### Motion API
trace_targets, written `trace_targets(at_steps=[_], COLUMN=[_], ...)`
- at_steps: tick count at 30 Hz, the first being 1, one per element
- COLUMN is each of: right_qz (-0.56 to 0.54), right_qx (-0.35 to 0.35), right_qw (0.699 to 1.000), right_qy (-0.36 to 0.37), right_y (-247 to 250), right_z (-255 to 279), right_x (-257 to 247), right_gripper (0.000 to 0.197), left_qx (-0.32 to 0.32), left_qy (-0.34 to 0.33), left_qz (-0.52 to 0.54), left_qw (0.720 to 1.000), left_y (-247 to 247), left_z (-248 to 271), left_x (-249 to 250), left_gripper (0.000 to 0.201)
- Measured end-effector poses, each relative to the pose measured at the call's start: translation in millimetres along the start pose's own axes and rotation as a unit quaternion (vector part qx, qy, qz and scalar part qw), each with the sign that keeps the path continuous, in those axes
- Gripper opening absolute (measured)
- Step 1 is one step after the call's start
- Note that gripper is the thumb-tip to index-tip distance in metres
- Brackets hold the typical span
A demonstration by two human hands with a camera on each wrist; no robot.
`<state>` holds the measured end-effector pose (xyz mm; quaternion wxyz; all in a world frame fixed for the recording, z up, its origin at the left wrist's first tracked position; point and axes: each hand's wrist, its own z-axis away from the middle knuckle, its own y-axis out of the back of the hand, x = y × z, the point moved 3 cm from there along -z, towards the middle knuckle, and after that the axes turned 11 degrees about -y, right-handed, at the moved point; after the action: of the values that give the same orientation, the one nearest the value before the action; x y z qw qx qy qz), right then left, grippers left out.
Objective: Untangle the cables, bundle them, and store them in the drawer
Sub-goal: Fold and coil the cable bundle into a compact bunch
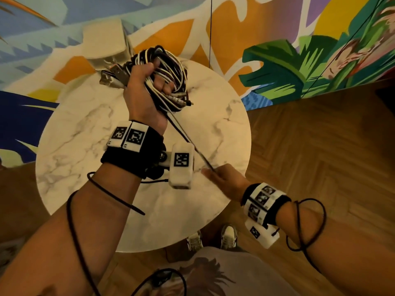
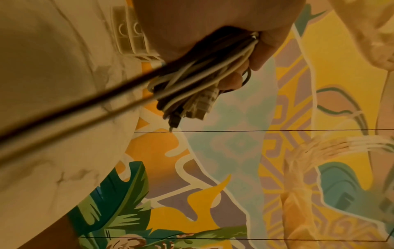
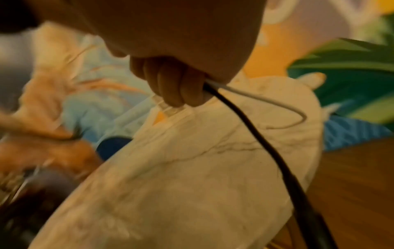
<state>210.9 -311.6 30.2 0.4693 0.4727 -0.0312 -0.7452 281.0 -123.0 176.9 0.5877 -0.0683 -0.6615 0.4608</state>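
gripping a fat coil of black and white cables (image 1: pixel 168 69), the left hand (image 1: pixel 147 90) holds it up above the round marble table (image 1: pixel 85 129), fingers curled tight round the loops. plug ends stick out on both sides of the fist: a cluster of connectors (image 1: pixel 113 76) poking toward the left, and a few thin jacks (image 1: pixel 181 101) hanging at the lower right of the bundle. from the left wrist view you get the same fist from below, pale and dark strands packed inside the curled fingers (image 2: pixel 232 79), plugs dangling under them.

now the other side: two strands (image 1: pixel 188 142), one black and one white, run taut from the bottom of the coil down to the right hand (image 1: pixel 224 180), which sits low over the near right part of the table. the right wrist view shows that hand closed round them, fingers (image 3: pixel 175 87) folded in and both strands, the black cable (image 3: pixel 255 134) and the thin white cable (image 3: pixel 266 99), coming out of the fist; the white one bends back in a hook, the black one drops away toward the camera. the picture is blurred here.

at the far edge of the table, up against the painted wall (image 1: pixel 299 60), stands a small pale translucent drawer unit (image 1: pixel 106 39); whether a drawer is open cannot be told. below the table edge, wooden herringbone floor (image 1: pixel 320 146) and a pair of sneakers (image 1: pixel 213 238).
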Motion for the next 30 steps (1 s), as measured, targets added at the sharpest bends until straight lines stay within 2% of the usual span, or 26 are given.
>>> trace_targets(at_steps=[2,5,7,10,12,15,17,19,20,23,26,28,30], right_qz=[0.086,0.090,0.063,0.076,0.066,0.039,0.037,0.028,0.023,0.023,0.006,-0.023,-0.069], right_qx=[-0.008,-0.035,-0.026,0.009,-0.008,-0.036,-0.038,-0.038,-0.033,0.008,0.022,0.027,0.038], right_qw=[0.995,0.995,0.997,0.996,0.997,0.998,0.998,0.999,0.999,0.999,0.999,0.997,0.994], right_qy=[0.049,0.014,-0.021,-0.035,-0.032,-0.034,-0.029,-0.017,-0.015,-0.022,0.024,0.062,0.078], right_y=[-14.8,-14.0,6.4,58.9,92.6,125.1,134.5,138.7,139.6,141.8,134.4,125.8,118.6], right_z=[4.0,-11.1,-29.0,-48.0,-51.5,-51.1,-47.7,-44.4,-42.4,-33.2,-23.4,-20.1,-18.3], right_x=[-10.4,-18.4,-19.0,-24.9,-33.9,-47.7,-58.2,-68.0,-71.7,-78.1,-89.7,-99.6,-107.9], right_gripper=[0.060,0.059,0.055,0.053,0.050,0.053,0.055,0.054,0.051,0.033,0.040,0.041,0.041], left_qx=[-0.006,-0.055,-0.122,-0.227,-0.276,-0.324,-0.350,-0.380,-0.384,-0.335,-0.285,-0.240,-0.202], left_qy=[0.010,0.055,0.085,0.136,0.169,0.181,0.111,0.025,-0.002,-0.044,-0.072,-0.095,-0.098], left_qz=[0.007,-0.013,-0.046,-0.101,-0.130,-0.257,-0.408,-0.505,-0.521,-0.536,-0.555,-0.591,-0.590], left_qw=[1.000,0.997,0.988,0.959,0.937,0.892,0.836,0.775,0.763,0.774,0.778,0.764,0.775], left_y=[-6.4,-11.7,-7.0,9.4,24.2,39.6,37.3,30.1,31.3,45.7,48.8,47.1,44.3], left_z=[5.8,22.6,34.4,46.8,48.9,49.6,55.6,59.5,57.8,45.5,41.8,41.0,41.3], left_x=[-0.8,-0.3,2.1,5.6,7.4,7.5,8.5,6.3,2.7,-6.5,-12.8,-17.7,-22.3], left_gripper=[0.016,0.023,0.029,0.037,0.034,0.030,0.016,0.013,0.015,0.012,0.007,0.016,0.021])
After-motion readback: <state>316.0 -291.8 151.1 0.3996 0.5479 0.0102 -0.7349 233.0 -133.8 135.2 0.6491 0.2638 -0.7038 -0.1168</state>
